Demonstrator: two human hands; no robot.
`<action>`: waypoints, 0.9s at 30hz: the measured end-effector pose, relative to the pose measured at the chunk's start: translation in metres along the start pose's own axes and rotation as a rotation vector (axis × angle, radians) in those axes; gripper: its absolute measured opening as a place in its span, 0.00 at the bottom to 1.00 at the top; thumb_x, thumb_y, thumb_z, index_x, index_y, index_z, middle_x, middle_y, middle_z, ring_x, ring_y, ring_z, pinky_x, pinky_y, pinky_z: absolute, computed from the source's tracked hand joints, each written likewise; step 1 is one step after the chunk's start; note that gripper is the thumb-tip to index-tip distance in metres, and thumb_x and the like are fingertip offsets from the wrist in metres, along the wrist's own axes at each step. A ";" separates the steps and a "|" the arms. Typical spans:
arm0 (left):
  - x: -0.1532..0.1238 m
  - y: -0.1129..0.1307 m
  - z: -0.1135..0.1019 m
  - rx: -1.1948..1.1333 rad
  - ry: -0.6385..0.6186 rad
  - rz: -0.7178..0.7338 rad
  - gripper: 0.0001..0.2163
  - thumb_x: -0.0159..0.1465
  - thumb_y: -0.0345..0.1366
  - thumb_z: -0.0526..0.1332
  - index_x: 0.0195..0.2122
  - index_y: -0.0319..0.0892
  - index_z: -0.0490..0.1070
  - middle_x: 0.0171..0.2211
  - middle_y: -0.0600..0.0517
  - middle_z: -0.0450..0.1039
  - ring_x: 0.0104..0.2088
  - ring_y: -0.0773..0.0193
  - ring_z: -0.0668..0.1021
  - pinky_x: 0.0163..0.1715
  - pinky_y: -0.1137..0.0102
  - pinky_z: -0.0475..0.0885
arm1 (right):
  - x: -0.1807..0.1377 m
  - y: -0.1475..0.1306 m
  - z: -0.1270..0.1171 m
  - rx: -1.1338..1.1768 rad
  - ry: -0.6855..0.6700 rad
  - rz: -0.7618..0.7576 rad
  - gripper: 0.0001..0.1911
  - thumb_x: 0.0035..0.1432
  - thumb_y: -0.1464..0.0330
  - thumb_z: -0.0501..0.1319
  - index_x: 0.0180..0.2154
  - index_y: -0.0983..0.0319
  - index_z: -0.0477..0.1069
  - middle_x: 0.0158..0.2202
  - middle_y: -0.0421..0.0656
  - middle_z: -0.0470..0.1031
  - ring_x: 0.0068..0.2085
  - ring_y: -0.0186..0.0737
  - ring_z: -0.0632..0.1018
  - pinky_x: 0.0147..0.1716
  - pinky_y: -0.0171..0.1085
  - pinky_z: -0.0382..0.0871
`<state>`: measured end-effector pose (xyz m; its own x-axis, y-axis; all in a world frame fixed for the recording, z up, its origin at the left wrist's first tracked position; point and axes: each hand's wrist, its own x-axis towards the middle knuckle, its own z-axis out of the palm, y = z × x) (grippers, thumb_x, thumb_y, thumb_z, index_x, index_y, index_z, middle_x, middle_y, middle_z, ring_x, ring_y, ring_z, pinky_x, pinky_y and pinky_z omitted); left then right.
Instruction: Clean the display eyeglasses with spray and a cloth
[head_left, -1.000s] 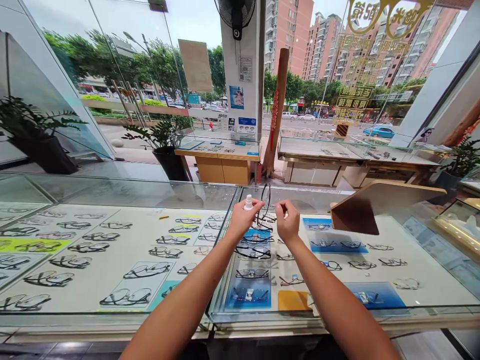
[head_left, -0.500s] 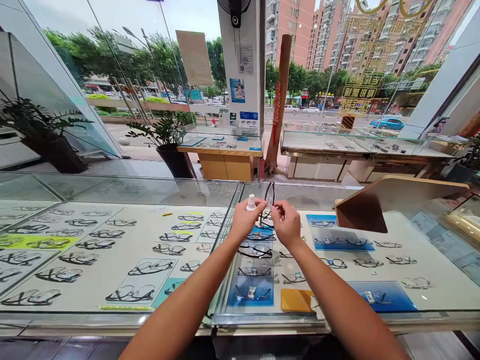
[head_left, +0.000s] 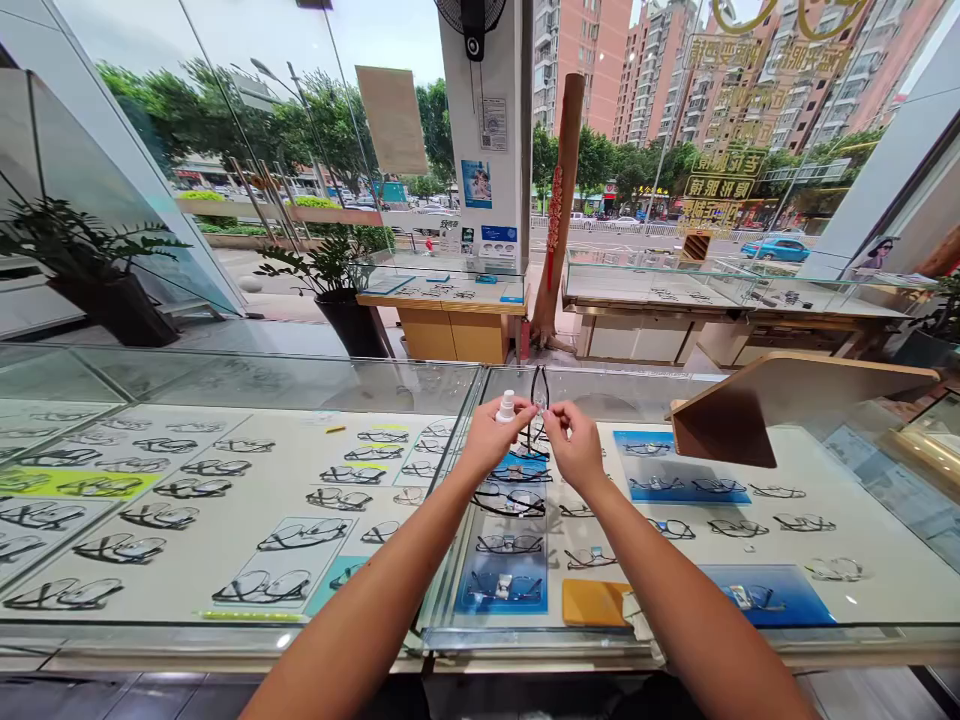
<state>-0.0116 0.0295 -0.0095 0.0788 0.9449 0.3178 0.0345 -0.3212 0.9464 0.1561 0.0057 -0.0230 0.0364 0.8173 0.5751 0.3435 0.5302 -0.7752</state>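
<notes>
Eyeglasses stand edge-on at centre, between both hands, over the display desk. Left hand, at 8 o'clock from them: fingers curled round white bottle, tips pinching the frame. Right hand, between 4 and 5 o'clock: narrow, thumb and forefinger pinched at a lens. Desk's far edge lies near at 12 o'clock; near edge at 6 o'clock, well apart. Desk top stretches wide toward 9 o'clock; at 3 o'clock, gap between right hand and brown stand. Bottle's lower part hidden by left fingers. White cloth at 5 o'clock, partly covered by right forearm. Eyeglasses' lower end hard to separate from displayed frames beneath.
</notes>
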 end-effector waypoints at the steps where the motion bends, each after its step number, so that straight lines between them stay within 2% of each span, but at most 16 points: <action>1: 0.000 0.000 0.000 -0.003 -0.009 0.000 0.22 0.57 0.55 0.74 0.37 0.40 0.81 0.27 0.53 0.74 0.21 0.70 0.68 0.22 0.72 0.63 | 0.000 0.001 0.000 0.024 0.000 0.008 0.15 0.70 0.56 0.59 0.36 0.59 0.72 0.26 0.36 0.67 0.28 0.36 0.66 0.32 0.37 0.58; 6: 0.002 0.002 -0.001 -0.051 0.010 -0.008 0.22 0.56 0.55 0.74 0.37 0.39 0.81 0.28 0.51 0.76 0.21 0.70 0.68 0.21 0.72 0.63 | 0.005 0.001 0.001 0.302 -0.078 0.140 0.17 0.67 0.53 0.60 0.37 0.59 0.75 0.23 0.35 0.65 0.26 0.36 0.65 0.29 0.38 0.58; 11: 0.002 0.002 -0.001 -0.076 0.029 -0.022 0.23 0.55 0.56 0.75 0.36 0.39 0.80 0.30 0.50 0.78 0.20 0.71 0.68 0.21 0.72 0.62 | 0.012 0.000 0.000 0.529 -0.197 0.258 0.17 0.57 0.52 0.67 0.35 0.60 0.75 0.20 0.33 0.63 0.24 0.34 0.63 0.27 0.37 0.56; 14: 0.002 0.002 -0.001 -0.076 0.020 -0.034 0.23 0.55 0.56 0.75 0.35 0.39 0.80 0.27 0.52 0.74 0.20 0.70 0.68 0.20 0.72 0.61 | 0.014 0.000 -0.002 0.581 -0.243 0.305 0.18 0.55 0.52 0.69 0.34 0.60 0.76 0.19 0.33 0.63 0.23 0.33 0.61 0.26 0.37 0.53; 20: 0.000 0.005 0.000 -0.091 0.012 -0.056 0.22 0.55 0.55 0.76 0.34 0.40 0.78 0.22 0.57 0.68 0.19 0.70 0.67 0.19 0.73 0.59 | 0.015 0.000 -0.005 0.630 -0.253 0.348 0.20 0.52 0.50 0.73 0.33 0.60 0.76 0.21 0.34 0.62 0.24 0.33 0.60 0.25 0.36 0.49; 27: 0.001 0.006 0.001 -0.168 -0.032 -0.084 0.23 0.54 0.55 0.76 0.34 0.41 0.75 0.23 0.57 0.68 0.19 0.71 0.66 0.20 0.73 0.62 | 0.016 -0.004 -0.008 0.615 -0.288 0.365 0.24 0.49 0.47 0.74 0.33 0.60 0.74 0.22 0.34 0.63 0.24 0.32 0.59 0.26 0.36 0.49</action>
<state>-0.0107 0.0281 -0.0040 0.1146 0.9646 0.2374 -0.1238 -0.2233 0.9669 0.1625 0.0150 -0.0081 -0.2275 0.9463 0.2298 -0.2295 0.1773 -0.9570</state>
